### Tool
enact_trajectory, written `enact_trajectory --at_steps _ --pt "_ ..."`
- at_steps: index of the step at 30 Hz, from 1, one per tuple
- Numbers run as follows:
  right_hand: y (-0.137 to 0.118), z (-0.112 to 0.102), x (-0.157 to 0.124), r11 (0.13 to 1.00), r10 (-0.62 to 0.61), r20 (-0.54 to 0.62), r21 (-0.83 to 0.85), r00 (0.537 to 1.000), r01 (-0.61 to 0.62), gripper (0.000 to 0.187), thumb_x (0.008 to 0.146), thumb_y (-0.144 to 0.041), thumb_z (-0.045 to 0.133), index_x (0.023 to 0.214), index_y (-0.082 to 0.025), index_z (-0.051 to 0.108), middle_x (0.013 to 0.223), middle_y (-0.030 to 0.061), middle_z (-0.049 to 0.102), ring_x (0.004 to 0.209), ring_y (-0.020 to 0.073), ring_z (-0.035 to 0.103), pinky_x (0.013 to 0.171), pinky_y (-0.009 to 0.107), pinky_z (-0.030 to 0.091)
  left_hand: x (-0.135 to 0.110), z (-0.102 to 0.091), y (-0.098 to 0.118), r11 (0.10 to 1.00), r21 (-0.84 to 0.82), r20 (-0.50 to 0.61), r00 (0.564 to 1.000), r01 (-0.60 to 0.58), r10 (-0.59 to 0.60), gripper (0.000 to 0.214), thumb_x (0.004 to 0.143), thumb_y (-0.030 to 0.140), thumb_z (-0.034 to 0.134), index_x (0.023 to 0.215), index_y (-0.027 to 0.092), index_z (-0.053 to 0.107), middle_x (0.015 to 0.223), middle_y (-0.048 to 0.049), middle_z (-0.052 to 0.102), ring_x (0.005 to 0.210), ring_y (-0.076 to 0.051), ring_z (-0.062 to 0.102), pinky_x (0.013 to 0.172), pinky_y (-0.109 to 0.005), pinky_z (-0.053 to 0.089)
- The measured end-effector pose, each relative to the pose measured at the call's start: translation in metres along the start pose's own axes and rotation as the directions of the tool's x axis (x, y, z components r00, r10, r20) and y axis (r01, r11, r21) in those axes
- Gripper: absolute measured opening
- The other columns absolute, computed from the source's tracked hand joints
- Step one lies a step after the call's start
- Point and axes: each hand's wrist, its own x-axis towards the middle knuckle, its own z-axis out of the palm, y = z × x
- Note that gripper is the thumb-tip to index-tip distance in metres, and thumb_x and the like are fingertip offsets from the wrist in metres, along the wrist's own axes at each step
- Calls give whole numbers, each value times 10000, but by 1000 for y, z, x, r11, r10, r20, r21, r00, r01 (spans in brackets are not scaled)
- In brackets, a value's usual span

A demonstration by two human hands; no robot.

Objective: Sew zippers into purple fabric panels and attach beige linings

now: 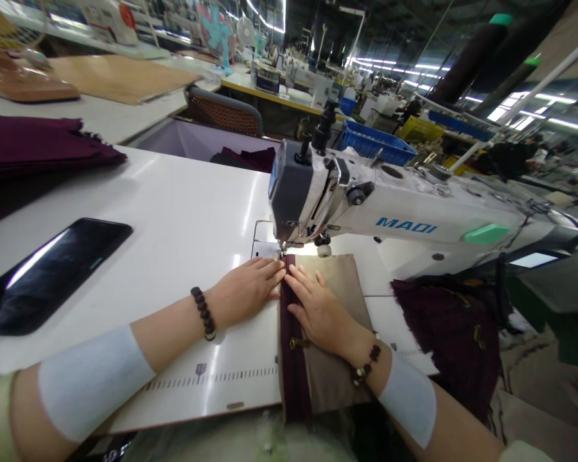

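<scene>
Zip (295,382) on beige cloth (347,289), at machine (356,202), is touched by left hand (245,290) and right hand (326,317), both flat, unclenched.

Looks like smooth, matt cloth in the beige panel (337,378) and the maroon zip strip (296,391) (with a brassy metal pull (297,344)). Shines glossy and smooth across the white tabletop (187,212), glassier on the black phone (60,276). Seems smooth and satiny on the sewing machine (414,205).

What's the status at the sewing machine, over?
Left hand open at the zipper, right hand flat over zipper and fabric. Far ends at the machine. Phone lies to the left, apart from both hands.
</scene>
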Motion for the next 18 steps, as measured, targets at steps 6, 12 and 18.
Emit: enact_trajectory --at_steps 6,12,18 --pt "3 -1 5 1000 8 -8 19 1000 -8 525 867 -179 424 1375 -117 310 1452 97 260 1352 220 203 1094 516 200 5 -4 -3 1000 -23 25 1000 13 -12 345 881 301 531 1143 76 523 1130 -125 560 1074 -241 500 951 -364 405" --pt "2 0 6 999 16 -8 30 1000 -16 524 871 -173 415 1378 -110 303 1452 108 253 1353 231 197 1091 520 195 7 -6 -5 999 -52 45 999 15 -13 334 883 281 526 1137 65 529 1120 -127 557 1057 -232 504 949 -351 408" --pt "3 0 7 999 15 -21 31 1000 -15 507 876 -184 427 1368 -121 321 1446 112 270 1349 237 209 1087 524 196 9 -10 -4 1000 -14 69 998 13 -12 312 895 269 506 1132 68 538 1115 -133 561 1048 -230 513 947 -354 410"
